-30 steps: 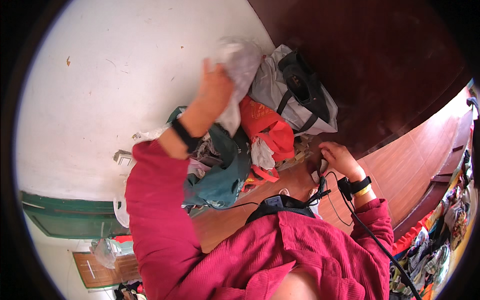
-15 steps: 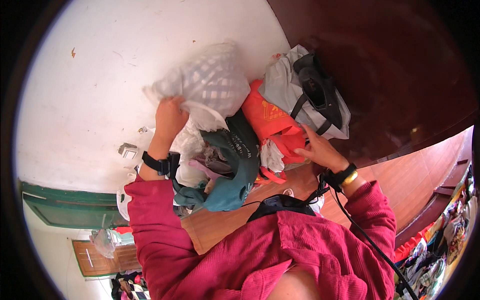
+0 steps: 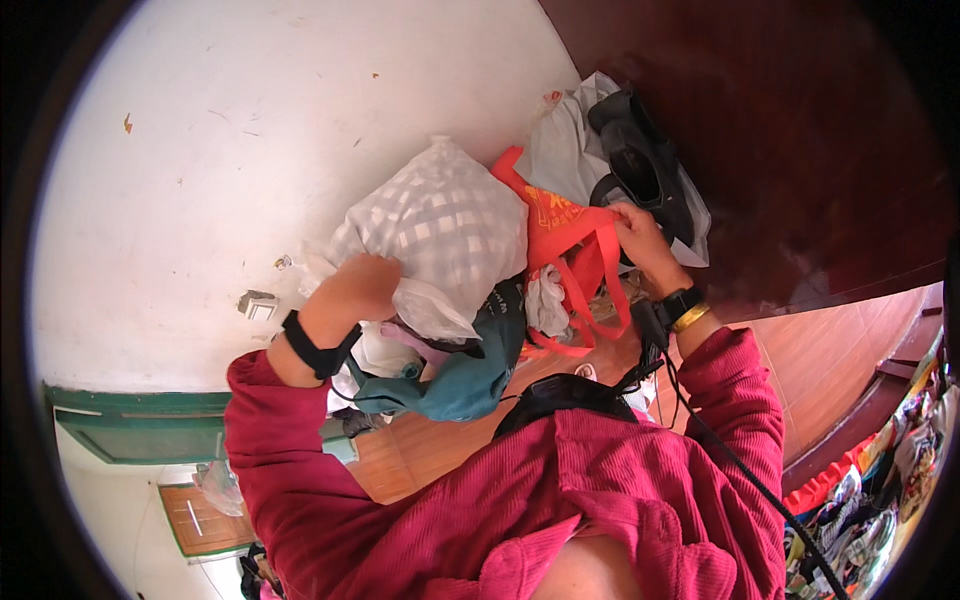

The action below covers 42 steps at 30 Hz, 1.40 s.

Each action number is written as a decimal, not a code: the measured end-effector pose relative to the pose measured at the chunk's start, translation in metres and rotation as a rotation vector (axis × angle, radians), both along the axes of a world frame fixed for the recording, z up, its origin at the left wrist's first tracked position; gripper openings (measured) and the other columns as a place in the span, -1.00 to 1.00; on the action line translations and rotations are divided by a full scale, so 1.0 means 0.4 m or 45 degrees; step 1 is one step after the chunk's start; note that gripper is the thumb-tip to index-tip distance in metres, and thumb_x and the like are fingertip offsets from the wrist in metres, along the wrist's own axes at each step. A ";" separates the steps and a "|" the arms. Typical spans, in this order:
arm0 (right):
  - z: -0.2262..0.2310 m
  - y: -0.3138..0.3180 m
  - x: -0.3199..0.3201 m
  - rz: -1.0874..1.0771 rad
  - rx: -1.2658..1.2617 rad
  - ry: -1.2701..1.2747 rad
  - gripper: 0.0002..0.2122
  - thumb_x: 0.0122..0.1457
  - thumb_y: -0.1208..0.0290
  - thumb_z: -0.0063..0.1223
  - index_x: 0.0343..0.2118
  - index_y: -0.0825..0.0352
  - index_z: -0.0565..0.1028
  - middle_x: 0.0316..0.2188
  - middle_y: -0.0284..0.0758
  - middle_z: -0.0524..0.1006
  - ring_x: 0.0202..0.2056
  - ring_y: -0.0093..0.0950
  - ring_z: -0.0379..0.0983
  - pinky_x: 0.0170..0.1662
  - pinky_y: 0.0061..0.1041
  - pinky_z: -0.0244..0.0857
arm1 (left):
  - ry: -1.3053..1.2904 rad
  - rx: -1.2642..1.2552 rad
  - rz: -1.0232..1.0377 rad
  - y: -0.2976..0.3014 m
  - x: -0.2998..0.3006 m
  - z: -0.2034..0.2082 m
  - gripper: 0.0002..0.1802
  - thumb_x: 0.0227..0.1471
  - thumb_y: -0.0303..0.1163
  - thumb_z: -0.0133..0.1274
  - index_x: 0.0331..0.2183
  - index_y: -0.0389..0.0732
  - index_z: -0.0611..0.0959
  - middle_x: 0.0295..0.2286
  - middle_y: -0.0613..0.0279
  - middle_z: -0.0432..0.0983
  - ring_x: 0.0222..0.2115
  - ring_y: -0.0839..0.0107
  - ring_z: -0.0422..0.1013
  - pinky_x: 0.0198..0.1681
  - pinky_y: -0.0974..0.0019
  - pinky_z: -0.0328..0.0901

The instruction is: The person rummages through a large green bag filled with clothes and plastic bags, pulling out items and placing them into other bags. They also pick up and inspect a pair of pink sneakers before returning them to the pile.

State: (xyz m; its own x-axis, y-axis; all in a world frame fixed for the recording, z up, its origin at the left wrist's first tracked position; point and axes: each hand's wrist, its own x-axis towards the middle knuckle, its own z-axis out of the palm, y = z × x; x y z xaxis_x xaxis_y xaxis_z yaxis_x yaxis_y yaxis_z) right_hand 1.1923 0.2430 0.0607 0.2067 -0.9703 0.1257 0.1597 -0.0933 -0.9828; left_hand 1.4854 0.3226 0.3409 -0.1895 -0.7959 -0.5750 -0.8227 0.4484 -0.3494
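Note:
A translucent white plastic bag [image 3: 445, 215], with grey-and-white checked cloth showing through, rests against the wall over a teal bag [image 3: 470, 370]. My left hand [image 3: 362, 285] is closed on its near left edge. To its right is a red tote bag [image 3: 555, 212] with yellow print and loose handles. My right hand [image 3: 645, 240] grips the tote's upper right edge, its fingers partly hidden. Crumpled whitish plastic [image 3: 546, 300] shows at the tote's mouth. The teal bag's opening shows white plastic and a pinkish item.
Behind my right hand stand a grey-white bag [image 3: 565, 150] and a black bag [image 3: 640, 165], against a dark red-brown panel [image 3: 780, 150]. A wall socket [image 3: 260, 307] is at the left. Piled clothes [image 3: 860, 520] lie at the lower right. A black cable [image 3: 735, 465] runs over my right sleeve.
The checked-cloth bag has come down and slightly right in my left hand, covering more of the teal bag. My right hand has moved up and taken hold of the red tote, whose handles now hang loose.

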 end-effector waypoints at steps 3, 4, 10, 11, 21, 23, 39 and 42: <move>0.038 -0.027 -0.009 0.078 -0.099 0.176 -0.81 0.09 0.53 -0.09 -0.25 0.45 0.48 -0.43 -0.32 0.55 -0.39 -0.60 0.44 -0.30 -0.58 0.31 | 0.096 0.096 -0.013 0.002 -0.034 0.088 -0.68 -0.29 -0.35 0.10 -0.37 -0.27 0.59 -0.49 -0.09 0.53 -0.38 -0.01 0.48 -0.34 0.07 0.37; 0.049 -0.030 -0.007 0.103 -0.172 0.156 -0.81 0.09 0.53 -0.08 -0.25 0.45 0.49 -0.43 -0.32 0.56 -0.39 -0.61 0.43 -0.30 -0.59 0.30 | 0.138 0.110 -0.031 -0.004 -0.060 0.109 -0.63 -0.25 -0.33 0.10 -0.29 -0.27 0.58 -0.47 -0.07 0.53 -0.38 -0.01 0.48 -0.34 0.07 0.35; 0.072 -0.007 0.002 0.113 0.092 -0.010 -0.80 0.12 0.49 -0.10 -0.23 0.45 0.47 -0.47 -0.35 0.55 -0.42 -0.67 0.41 -0.33 -0.60 0.31 | 0.621 0.064 -0.657 -0.099 -0.250 -0.124 -0.68 -0.06 -0.41 -0.02 -0.18 -0.20 0.58 -0.50 0.04 0.53 -0.42 0.03 0.48 -0.42 0.08 0.34; 0.073 -0.002 0.003 0.134 0.114 -0.120 -0.79 0.12 0.48 -0.10 -0.23 0.45 0.47 -0.47 -0.35 0.55 -0.43 -0.66 0.41 -0.34 -0.60 0.32 | 0.566 0.133 -0.609 -0.099 -0.274 -0.194 -0.70 -0.07 -0.41 -0.01 -0.21 -0.17 0.60 -0.51 0.06 0.53 -0.43 0.06 0.49 -0.43 0.08 0.34; 0.123 0.001 -0.011 0.034 0.058 0.188 -0.81 0.08 0.54 -0.10 -0.21 0.36 0.40 -0.57 -0.43 0.45 -0.54 -0.69 0.32 -0.43 -0.67 0.24 | 0.324 -0.417 -0.802 -0.241 -0.156 -0.292 -0.88 -0.12 -0.42 -0.02 -0.45 -0.16 0.60 -0.44 0.21 0.51 -0.38 0.24 0.51 -0.39 0.23 0.40; 0.145 -0.008 -0.007 0.047 0.003 0.258 -0.81 0.08 0.53 -0.10 -0.22 0.37 0.39 -0.59 -0.44 0.42 -0.55 -0.70 0.29 -0.45 -0.66 0.20 | 0.416 -0.455 -0.779 -0.258 -0.136 -0.263 -0.88 -0.11 -0.44 -0.03 -0.45 -0.17 0.58 -0.42 0.21 0.51 -0.38 0.21 0.50 -0.38 0.22 0.41; 0.253 0.153 0.131 0.316 -0.602 0.365 -0.88 0.20 0.51 -0.12 -0.27 0.41 0.43 -0.38 -0.22 0.51 -0.37 -0.36 0.49 -0.32 -0.42 0.38 | 0.632 -0.352 -0.691 -0.291 -0.106 -0.266 -0.82 -0.04 -0.42 -0.07 -0.36 -0.20 0.59 -0.36 0.10 0.51 -0.30 0.12 0.48 -0.28 0.15 0.39; 0.195 0.115 0.145 0.266 -0.605 0.987 -0.83 0.16 0.50 -0.13 -0.23 0.41 0.44 -0.35 -0.05 0.50 -0.33 -0.12 0.48 -0.26 -0.25 0.36 | 0.562 -0.369 -0.709 -0.284 -0.101 -0.266 -0.81 -0.05 -0.44 -0.07 -0.33 -0.16 0.58 -0.32 0.15 0.48 -0.26 0.16 0.47 -0.28 0.19 0.41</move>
State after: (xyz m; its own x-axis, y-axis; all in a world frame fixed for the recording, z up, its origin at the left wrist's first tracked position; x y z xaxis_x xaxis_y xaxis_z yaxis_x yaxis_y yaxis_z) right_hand 1.2501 0.2888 0.1387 0.5637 -0.7861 0.2535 -0.4662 -0.5561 -0.6880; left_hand 1.4450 0.2089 0.2345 -0.7706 -0.6228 -0.1355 -0.5926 0.7783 -0.2076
